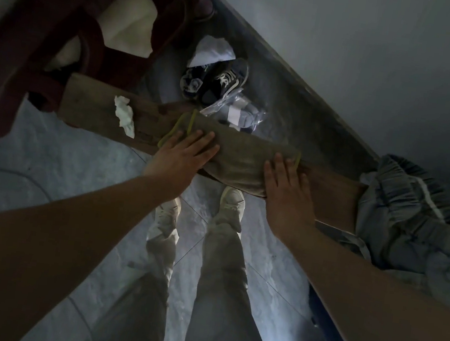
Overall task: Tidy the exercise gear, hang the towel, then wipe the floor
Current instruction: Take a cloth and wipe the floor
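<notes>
Towel draped over wooden rail, long axis along it. Left hand and right hand both flat, open, pressing opposite ends. Neither nearer.

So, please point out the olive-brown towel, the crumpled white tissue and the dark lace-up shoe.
Olive-brown towel [237, 154]: head view, its middle.
Crumpled white tissue [124, 115]: head view, its centre.
Dark lace-up shoe [224, 81]: head view, its laces.

no legible text, labels, brands or numbers anywhere
</notes>
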Demonstrator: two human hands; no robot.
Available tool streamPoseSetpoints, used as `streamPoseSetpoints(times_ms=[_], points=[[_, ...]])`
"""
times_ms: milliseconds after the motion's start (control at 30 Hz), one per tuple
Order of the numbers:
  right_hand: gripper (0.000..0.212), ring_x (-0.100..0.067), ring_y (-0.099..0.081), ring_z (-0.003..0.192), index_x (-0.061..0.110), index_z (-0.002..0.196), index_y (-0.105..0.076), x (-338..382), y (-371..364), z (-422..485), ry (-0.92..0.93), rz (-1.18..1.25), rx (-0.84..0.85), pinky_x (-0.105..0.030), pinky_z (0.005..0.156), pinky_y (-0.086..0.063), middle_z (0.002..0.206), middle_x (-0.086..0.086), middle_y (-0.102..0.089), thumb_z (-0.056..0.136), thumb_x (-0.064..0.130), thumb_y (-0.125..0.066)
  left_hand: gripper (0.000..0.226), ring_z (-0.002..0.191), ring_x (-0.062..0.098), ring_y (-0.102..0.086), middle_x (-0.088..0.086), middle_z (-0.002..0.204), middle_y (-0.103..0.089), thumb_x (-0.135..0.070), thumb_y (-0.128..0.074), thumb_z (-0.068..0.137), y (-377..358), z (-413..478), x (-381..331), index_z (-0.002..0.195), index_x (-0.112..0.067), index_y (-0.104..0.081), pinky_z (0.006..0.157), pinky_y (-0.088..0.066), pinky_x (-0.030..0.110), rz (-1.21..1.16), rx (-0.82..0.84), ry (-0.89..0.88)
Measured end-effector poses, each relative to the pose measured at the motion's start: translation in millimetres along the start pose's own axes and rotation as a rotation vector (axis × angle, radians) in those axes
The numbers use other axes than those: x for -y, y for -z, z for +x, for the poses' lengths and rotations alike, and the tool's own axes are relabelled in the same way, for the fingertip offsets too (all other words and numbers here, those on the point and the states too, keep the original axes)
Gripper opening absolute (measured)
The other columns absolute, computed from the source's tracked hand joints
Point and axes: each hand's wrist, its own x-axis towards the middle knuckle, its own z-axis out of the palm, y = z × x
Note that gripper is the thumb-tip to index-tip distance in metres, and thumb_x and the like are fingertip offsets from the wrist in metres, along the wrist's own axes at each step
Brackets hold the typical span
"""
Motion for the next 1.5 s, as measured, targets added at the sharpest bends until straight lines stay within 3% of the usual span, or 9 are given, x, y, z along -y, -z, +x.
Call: streamPoseSetpoints(times_ms=[267, 533, 667, 800, 1000, 1133, 1233, 1400, 1500], points=[[0.098, -0.034, -0.009, 0.151, 0.01, 0.157, -0.007, 14.4, 26.1, 2.9, 0.021, 0.053, -0.069, -0.051, 0.121, -0.016, 0.164, -0.015, -0.012, 0.088, 0.054, -0.061, 0.065, 0.151, 0.015, -0.012, -0.005, 0.164, -0.017, -0.012, -0.044, 0.1, 33.3, -21.4, -11.5, 0.157, -0.025, -0.016, 0.124, -0.011, 0.042, -0.144, -0.025, 0.022], [0.083, -0.029, -0.007, 0.152, 0.009, 0.157, -0.001, 49.7, 48.5, -5.2, 0.019, 0.103, -0.063, -0.052, 0.12, -0.019, 0.164, -0.012, -0.012, 0.097, 0.04, -0.049, 0.065, 0.149, 0.012, -0.018, -0.005, 0.161, -0.024, -0.01, -0.048, 0.098, 76.1, -69.1, -37.0, 0.156, -0.022, -0.021, 0.123, -0.015, 0.041, -0.34, -0.168, 0.061], [0.093, -0.025, -0.006, 0.152, 0.011, 0.157, 0.0, 71.2, 52.8, -15.6, 0.073, 0.212, -0.033, -0.05, 0.122, -0.013, 0.165, -0.009, -0.008, 0.093, 0.061, -0.046, 0.059, 0.149, 0.011, -0.019, -0.004, 0.16, -0.025, -0.019, -0.031, 0.098, 84.2, -103.7, -36.2, 0.156, -0.021, -0.022, 0.121, -0.005, 0.032, -0.384, -0.186, 0.113], [0.104, -0.023, -0.011, 0.152, 0.013, 0.158, -0.006, 114.7, 57.2, -27.3, 0.144, 0.28, -0.103, -0.048, 0.122, -0.015, 0.165, -0.008, -0.013, 0.084, 0.07, -0.052, 0.057, 0.149, 0.012, -0.017, -0.002, 0.16, -0.025, -0.019, -0.027, 0.099, 84.3, -141.7, -26.6, 0.155, -0.019, -0.021, 0.124, -0.012, 0.038, -0.397, -0.226, 0.144], [0.096, -0.021, -0.015, 0.151, 0.014, 0.157, -0.012, 204.0, 59.3, -49.0, 0.19, 0.277, -0.13, -0.044, 0.121, -0.019, 0.164, -0.006, -0.017, 0.085, 0.059, -0.058, 0.059, 0.15, 0.011, -0.016, -0.004, 0.16, -0.024, -0.014, -0.043, 0.1, 78.4, -224.7, -8.0, 0.156, -0.019, -0.023, 0.124, -0.013, 0.038, -0.429, -0.333, 0.196], [0.079, -0.024, -0.033, 0.144, 0.009, 0.153, -0.025, 270.5, 64.0, -79.5, 0.28, 0.253, -0.168, -0.041, 0.116, -0.031, 0.158, -0.011, -0.032, 0.089, 0.04, -0.061, 0.061, 0.149, 0.01, -0.017, -0.003, 0.16, -0.024, -0.021, -0.027, 0.095, 71.2, -310.0, 9.1, 0.156, -0.018, -0.026, 0.123, -0.009, 0.034, -0.409, -0.4, 0.299], [0.069, -0.028, -0.048, 0.131, 0.008, 0.147, -0.037, 321.4, 75.5, -111.1, 0.345, 0.285, -0.179, -0.042, 0.109, -0.041, 0.146, -0.013, -0.047, 0.087, 0.027, -0.066, 0.061, 0.147, 0.014, -0.027, 0.001, 0.158, -0.033, -0.01, -0.045, 0.095, 59.4, -380.6, 22.4, 0.154, -0.014, -0.03, 0.122, -0.012, 0.034, -0.421, -0.479, 0.392], [0.04, -0.031, -0.06, 0.11, 0.013, 0.129, -0.054, 401.1, 99.4, -168.3, 0.436, 0.217, -0.058, -0.045, 0.095, -0.049, 0.121, -0.012, -0.063, 0.09, 0.016, -0.053, 0.065, 0.147, 0.014, -0.029, 0.003, 0.157, -0.036, -0.001, -0.047, 0.093, 50.8, -495.5, 34.6, 0.154, -0.014, -0.029, 0.122, -0.022, 0.039, -0.43, -0.611, 0.556], [0.036, -0.033, -0.062, 0.105, 0.011, 0.124, -0.059, 444.8, 107.4, -194.2, 0.595, 0.156, -0.102, -0.04, 0.093, -0.049, 0.114, -0.015, -0.066, 0.089, 0.008, -0.048, 0.065, 0.144, 0.018, -0.035, 0.006, 0.154, -0.041, -0.002, -0.048, 0.088, 48.2, -553.4, 37.2, 0.152, -0.01, -0.034, 0.12, -0.024, 0.04, -0.41, -0.699, 0.639]])
